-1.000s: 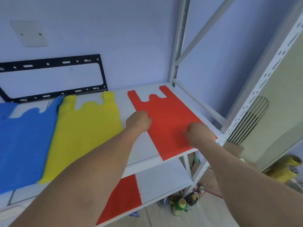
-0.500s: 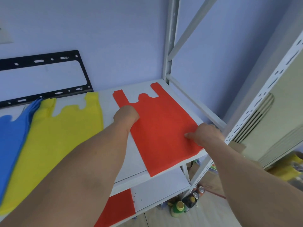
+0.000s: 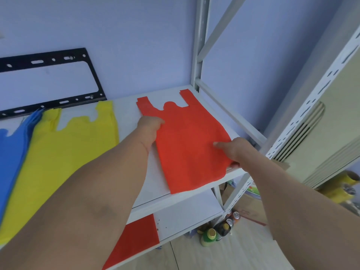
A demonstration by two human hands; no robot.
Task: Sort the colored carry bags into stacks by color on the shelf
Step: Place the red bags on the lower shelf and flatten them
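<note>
I'm squaring the red carry bag (image 3: 187, 147) on the shelf (image 3: 153, 184): left hand (image 3: 149, 124) grips its left edge, right hand (image 3: 236, 151) pinches its right. Next, I judge, release and fetch another bag.

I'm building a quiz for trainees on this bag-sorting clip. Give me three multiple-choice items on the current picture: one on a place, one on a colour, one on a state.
1. Where does the flat red carry bag on the white top shelf board lie?
A. at its right end
B. between the blue and yellow bags
C. on the floor

2. Which colour is the flat carry bag directly left of the red one?
A. green
B. yellow
C. black

3. What is the right hand doing?
A. hanging free at the side
B. holding a bottle
C. gripping the red bag's right edge

Answers:
1 A, it lies beside the shelf's right uprights.
2 B, the yellow bag lies between the blue carry bag and the red one.
3 C, its fingers rest on the bag's top and its thumb curls under the edge, while the left hand holds the opposite edge.
</note>
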